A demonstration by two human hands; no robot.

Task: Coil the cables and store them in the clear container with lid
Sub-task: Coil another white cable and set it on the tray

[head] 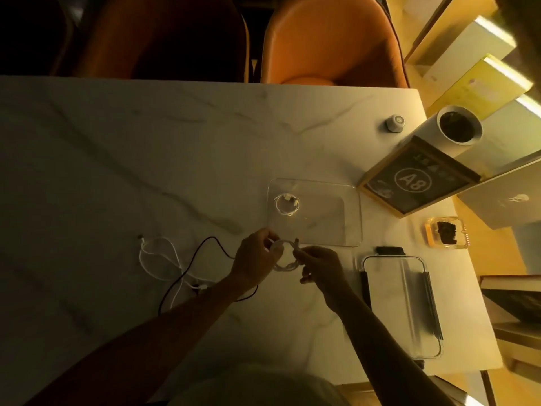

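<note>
Fingers of our left hand [259,253] and right hand [317,266] pinch the white coil [282,256]; loosening risks it springing undone.

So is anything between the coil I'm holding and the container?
Nothing visible. Both hands, left and right, hold the coil just short of the open container; its lid lies aside, and only one coiled cable sits inside.

We see a marble table [146,148] carrying a clear container [349,227], its lid [401,306], loose cables [172,268] and a sign [415,183].
</note>
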